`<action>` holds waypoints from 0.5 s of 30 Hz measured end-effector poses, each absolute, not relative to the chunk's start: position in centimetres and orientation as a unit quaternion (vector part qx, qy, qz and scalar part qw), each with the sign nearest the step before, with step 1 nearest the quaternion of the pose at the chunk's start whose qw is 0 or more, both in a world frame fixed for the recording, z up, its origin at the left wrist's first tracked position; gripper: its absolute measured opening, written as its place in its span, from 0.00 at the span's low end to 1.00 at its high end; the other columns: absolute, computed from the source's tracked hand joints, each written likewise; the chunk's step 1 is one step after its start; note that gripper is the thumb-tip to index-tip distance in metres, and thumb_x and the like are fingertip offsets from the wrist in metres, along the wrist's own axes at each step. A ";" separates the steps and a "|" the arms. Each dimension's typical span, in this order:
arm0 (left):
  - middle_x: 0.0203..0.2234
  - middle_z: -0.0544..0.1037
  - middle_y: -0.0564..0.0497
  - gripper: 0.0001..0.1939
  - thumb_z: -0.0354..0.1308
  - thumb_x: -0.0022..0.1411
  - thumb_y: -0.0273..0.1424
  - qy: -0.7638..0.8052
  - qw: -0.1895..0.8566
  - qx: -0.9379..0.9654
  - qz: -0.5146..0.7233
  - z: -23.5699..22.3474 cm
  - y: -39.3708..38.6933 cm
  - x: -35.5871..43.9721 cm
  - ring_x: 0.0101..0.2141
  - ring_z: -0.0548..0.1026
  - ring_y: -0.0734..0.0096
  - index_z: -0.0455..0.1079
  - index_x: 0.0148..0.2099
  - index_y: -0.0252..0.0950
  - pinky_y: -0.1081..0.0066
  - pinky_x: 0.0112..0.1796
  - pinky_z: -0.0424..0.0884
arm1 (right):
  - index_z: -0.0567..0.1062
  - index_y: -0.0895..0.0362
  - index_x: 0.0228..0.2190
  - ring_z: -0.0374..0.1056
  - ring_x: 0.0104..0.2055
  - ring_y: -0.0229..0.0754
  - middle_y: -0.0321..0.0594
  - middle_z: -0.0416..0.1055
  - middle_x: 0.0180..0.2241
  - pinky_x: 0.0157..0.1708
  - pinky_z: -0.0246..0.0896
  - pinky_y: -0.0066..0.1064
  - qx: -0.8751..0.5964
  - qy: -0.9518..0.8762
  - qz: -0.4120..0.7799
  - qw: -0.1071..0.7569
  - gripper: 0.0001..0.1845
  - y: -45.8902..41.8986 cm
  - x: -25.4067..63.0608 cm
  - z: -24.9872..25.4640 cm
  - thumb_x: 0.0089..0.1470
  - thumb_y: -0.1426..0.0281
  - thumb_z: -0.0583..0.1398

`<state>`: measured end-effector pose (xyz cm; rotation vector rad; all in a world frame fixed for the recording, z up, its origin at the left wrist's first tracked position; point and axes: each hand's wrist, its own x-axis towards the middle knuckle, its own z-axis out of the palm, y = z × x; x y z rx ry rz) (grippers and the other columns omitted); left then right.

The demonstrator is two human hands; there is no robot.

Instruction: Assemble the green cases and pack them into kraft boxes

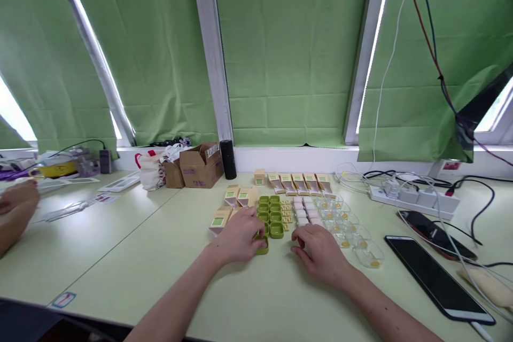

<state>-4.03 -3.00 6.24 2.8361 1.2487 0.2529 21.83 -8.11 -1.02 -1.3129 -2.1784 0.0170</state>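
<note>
My left hand [239,235] is closed at the near end of the left row of small green square boxes [276,230]. Its thumb and fingertips grip the nearest green box [262,250], which they partly cover. Just right of the rows, my right hand [320,251] rests low over the table with fingers curled but apart, and I see nothing between them. Close to its fingertips are two rows of whitish-pink blocks [301,215]. Small yellowish pieces [286,212] lie between the boxes and the blocks. Clear plastic shells with yellow spots [368,254] lie farther right.
Folded card boxes [219,222] stand left of the green ones, and more cartons [303,184] line the back. A power strip [412,199], cables, a phone [436,275] and a dark device [438,232] occupy the right. Another person's hand [18,208] is at far left, near a cardboard box [200,165].
</note>
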 end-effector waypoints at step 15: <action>0.23 0.75 0.48 0.11 0.61 0.52 0.25 0.350 -0.048 0.935 0.015 5.0 -3.7 -3.3 0.38 0.74 0.55 0.64 0.21 0.39 0.59 0.36 0.61 | 0.76 0.54 0.35 0.71 0.38 0.46 0.40 0.77 0.33 0.38 0.59 0.36 -0.494 -0.825 -0.002 0.275 0.04 -8.0 21.8 -1.1 0.61 0.73 0.60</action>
